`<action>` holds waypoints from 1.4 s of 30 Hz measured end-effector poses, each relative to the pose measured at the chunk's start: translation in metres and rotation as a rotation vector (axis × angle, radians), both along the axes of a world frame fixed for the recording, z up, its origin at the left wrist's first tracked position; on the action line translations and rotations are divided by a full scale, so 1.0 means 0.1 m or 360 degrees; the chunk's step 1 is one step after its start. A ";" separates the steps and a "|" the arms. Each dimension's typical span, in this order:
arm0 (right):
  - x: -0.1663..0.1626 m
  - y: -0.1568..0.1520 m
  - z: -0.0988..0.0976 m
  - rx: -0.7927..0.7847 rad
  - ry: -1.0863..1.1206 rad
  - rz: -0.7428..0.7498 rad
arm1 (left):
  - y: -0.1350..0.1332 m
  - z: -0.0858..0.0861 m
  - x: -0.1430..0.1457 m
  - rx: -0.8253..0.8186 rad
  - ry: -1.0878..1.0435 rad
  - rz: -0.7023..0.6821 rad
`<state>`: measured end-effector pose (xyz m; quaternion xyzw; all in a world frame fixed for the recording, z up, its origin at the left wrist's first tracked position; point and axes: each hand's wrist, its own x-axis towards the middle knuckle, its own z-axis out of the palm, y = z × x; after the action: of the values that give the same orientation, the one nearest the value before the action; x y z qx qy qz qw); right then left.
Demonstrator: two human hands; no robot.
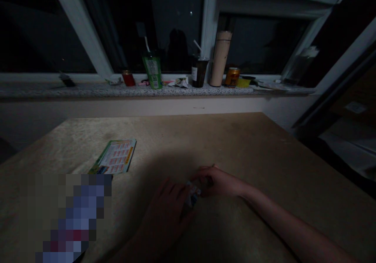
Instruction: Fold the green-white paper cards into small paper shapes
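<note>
Low in the middle of the view, a small crumpled whitish-blue thing [193, 194] sits between my two hands; the dim light hides what kind it is. My left hand [167, 210] is closed on its left side, with the fingers bent and dark in shadow. From the right, my right hand [214, 181] reaches in with curled fingers, and its index finger and thumb pinch at the same thing. Both hands are just over the brown tabletop [229, 137]. A green and white printed booklet or card [116, 156] lies to their left.
A blurred-out bluish patch [78, 216] covers the near left. Behind the table, a speckled sill [179, 91] carries a green cup with a straw [152, 71], a dark cup [199, 71], a tall beige bottle [221, 59], an orange can [232, 77] and a red jar [128, 78].
</note>
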<state>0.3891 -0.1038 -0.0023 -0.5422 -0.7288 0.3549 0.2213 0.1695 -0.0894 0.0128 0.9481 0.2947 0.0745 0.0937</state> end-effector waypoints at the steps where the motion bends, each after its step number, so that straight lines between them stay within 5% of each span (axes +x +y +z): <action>1: 0.01 0.01 -0.01 0.0007 0.0018 0.0012 | 0.01 -0.01 0.00 -0.0007 -0.0017 -0.0002; 9: 0.06 0.03 -0.07 0.0055 0.0249 0.0123 | 0.04 -0.09 -0.02 -0.0168 -0.0137 0.0082; 17: 0.01 0.02 -0.01 -0.0086 0.0410 0.0034 | 0.06 -0.18 -0.01 -0.0309 -0.0301 0.0184; 25: -0.14 -0.03 -0.06 0.0056 0.0627 -0.0039 | 0.04 -0.18 0.00 -0.0604 -0.0536 0.0189; 32: -0.26 -0.06 -0.08 0.0279 0.0509 -0.0113 | 0.01 -0.22 0.01 -0.0643 -0.0582 0.0221; 42: -0.28 -0.05 -0.18 0.0255 0.0485 -0.0153 | 0.05 -0.18 0.01 -0.0495 -0.0464 0.0260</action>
<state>0.3609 -0.1086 -0.0208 -0.4970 -0.6861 0.3627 0.3883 0.1701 -0.0841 -0.0055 0.8743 0.3620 0.1716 0.2741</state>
